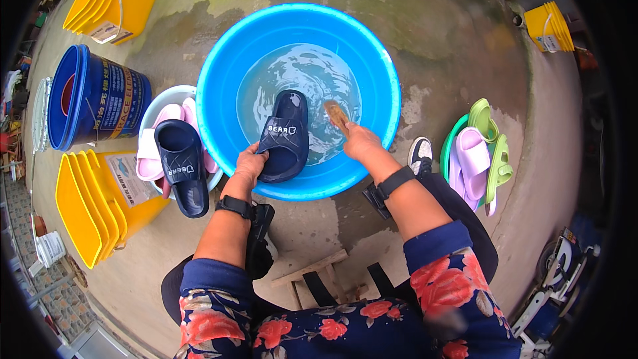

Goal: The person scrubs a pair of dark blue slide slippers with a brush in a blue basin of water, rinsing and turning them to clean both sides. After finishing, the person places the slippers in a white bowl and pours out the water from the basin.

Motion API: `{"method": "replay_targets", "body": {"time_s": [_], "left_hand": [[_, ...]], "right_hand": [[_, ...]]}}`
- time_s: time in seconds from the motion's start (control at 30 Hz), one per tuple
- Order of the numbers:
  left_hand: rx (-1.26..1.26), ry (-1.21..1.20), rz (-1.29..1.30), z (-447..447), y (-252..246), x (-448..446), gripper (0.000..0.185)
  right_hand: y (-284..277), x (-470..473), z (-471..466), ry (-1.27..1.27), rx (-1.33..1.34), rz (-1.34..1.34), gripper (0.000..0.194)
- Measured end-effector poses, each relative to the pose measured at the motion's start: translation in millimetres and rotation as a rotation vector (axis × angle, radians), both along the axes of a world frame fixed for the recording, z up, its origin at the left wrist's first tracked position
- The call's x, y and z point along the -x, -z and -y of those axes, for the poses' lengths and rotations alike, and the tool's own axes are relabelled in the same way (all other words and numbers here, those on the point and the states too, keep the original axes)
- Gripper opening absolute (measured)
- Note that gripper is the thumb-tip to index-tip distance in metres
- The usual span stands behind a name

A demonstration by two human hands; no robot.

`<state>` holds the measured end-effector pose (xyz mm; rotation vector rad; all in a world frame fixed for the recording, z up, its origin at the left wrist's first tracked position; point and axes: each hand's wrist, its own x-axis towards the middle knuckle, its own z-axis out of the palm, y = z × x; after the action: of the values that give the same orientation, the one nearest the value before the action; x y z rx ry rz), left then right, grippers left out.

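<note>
In front of me stands a round blue plastic basin with cloudy, rippling water in its bottom. My left hand grips the side of a dark navy slide slipper, which lies over the near part of the basin with its toe opening towards me. White lettering and a small figure mark its strap. The wooden handle of a brush is in my right hand, held above the water to the right of the slipper, apart from it. The brush's bristles are hard to make out.
Left of the basin, a pale tub holds pink slippers, with another navy slipper on top. Yellow buckets and a blue bucket stand beyond. At right, a green basin holds lilac and green slippers. A wooden stool is below.
</note>
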<state>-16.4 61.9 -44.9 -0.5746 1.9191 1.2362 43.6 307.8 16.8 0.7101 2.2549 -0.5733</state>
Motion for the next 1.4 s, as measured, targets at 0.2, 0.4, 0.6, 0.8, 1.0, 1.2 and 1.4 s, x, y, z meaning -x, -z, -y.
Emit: {"method": "replay_targets", "body": {"time_s": [0.2,0.4,0.6,0.8,1.0,1.2,1.4], "left_hand": [[0.534,0.634,-0.252,-16,-7,-4,0.038],[0.297,0.611,-0.067,-3,11,1,0.038],[-0.077,0.277,0.129,8,23,3,0.034],[-0.115,0.113,0.137,10,-27,11,0.023],[-0.076,0.193,0.03,7,-91,19,0.018],[-0.192,0.141,-0.155,-2,-137,15,0.036],[0.206,0.19,-0.453,-10,-140,8,0.058]], "right_hand": [[-14,-19,8,-0.032,0.243,-0.144,0.045],[7,-14,18,-0.182,0.045,-0.081,0.033],[19,-4,0,-0.21,-0.008,-0.146,0.03],[10,-2,-13,0.083,0.025,-0.201,0.039],[-35,-7,-10,0.178,0.234,-0.402,0.047],[-107,-17,-2,0.206,0.393,-0.5,0.049],[-172,-57,12,0.099,0.444,-0.537,0.049]]}}
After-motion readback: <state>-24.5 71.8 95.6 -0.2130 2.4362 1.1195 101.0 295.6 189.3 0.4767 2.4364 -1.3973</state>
